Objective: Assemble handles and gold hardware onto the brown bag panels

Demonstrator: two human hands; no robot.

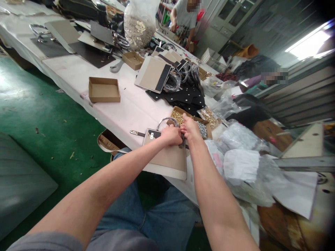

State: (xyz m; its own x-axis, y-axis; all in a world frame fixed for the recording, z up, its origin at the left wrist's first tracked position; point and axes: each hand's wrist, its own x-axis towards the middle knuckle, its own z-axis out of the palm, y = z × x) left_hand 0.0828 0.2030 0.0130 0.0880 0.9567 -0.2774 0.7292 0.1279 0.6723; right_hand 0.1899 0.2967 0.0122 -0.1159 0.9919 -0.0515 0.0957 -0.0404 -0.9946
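A beige bag panel (pixel 167 158) with a dark top strip lies at the table edge, just above my lap. My left hand (pixel 171 135) is closed over its upper right part, at the base of a looped handle (pixel 165 120) wrapped in clear film. Right beside it, my right hand (pixel 190 128) has its fingers pinched together at the panel's top right corner; what they hold is hidden. Just beyond the hands stand a small box of gold metal pieces (pixel 177 115) and one of silver pieces (pixel 202 129). A dark strap with a metal end (pixel 137 132) sticks out on the left.
An open cardboard box (pixel 104 91) sits on the white-covered table (pixel 131 111). Farther back lie stacked beige panels (pixel 151 74), black studded pieces (pixel 187 99) and a bulging plastic bag (pixel 140 26). Plastic-wrapped bundles (pixel 240 164) crowd the right. Another person (pixel 184 15) works across the table.
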